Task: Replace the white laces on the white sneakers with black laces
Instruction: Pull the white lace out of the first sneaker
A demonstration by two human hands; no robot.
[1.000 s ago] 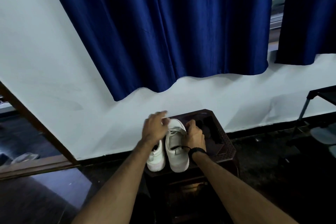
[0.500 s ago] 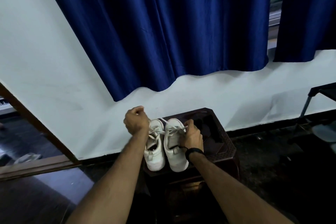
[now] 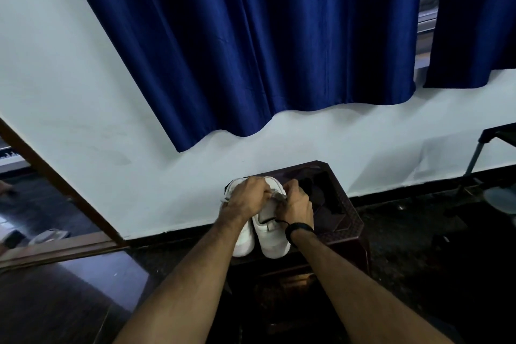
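**Inspector:** Report the frame, largest item first.

**Operator:** I see a dark blue curtain (image 3: pixel 251 45) filling the upper centre, cut off by the top edge, with a second panel (image 3: pixel 474 17) at upper right, also cropped. Below them runs a pale wall (image 3: pixel 69 78). At lower centre stands a dark brown stool (image 3: pixel 337 215); its front is lost in shadow.

**Inspector:** The task items?

**Operator:** Two white sneakers stand side by side on the stool's left part, toes away from me. The left sneaker (image 3: pixel 245 243) is mostly covered by the forearm; the right sneaker (image 3: pixel 272 240) shows its heel and tongue.

**Inspector:** Hands?

**Operator:** Both meet over the right sneaker's lacing. The left hand (image 3: pixel 245 198) is curled, fingers closed on a white lace (image 3: pixel 275 194), of which I see only a short blurred piece. The right hand (image 3: pixel 297 202) is curled likewise at the same spot; I read it as pinching that lace. A black band (image 3: pixel 298 227) sits on the right wrist.

**Inspector:** Black laces?

**Operator:** I cannot make them out on the dark stool.
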